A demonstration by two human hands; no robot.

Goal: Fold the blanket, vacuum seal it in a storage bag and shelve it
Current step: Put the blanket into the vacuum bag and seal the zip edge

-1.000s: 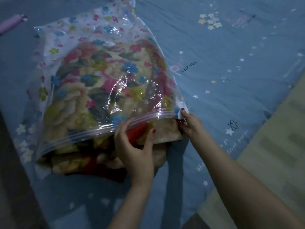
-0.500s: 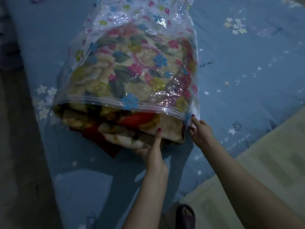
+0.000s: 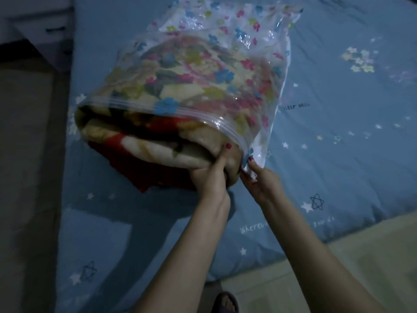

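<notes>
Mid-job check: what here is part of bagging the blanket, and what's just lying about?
Job: blanket, storage bag, left hand gripping the blanket's end, right hand pinching the bag's corner.
Lying about: star-print bedsheet, slipper, drawer unit.

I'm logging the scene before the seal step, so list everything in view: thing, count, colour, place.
blanket: one, floral cream and red, mostly in the bag, near end sticking out
bag: one, clear with coloured flowers, on the bed, mouth open
bed: one, blue sheet with stars
floor: pale, left and lower right
drawer unit: one, pale, top left
foot: one, bottom edge
left hand: grips the blanket's corner
right hand: pinches the bag's corner
</notes>
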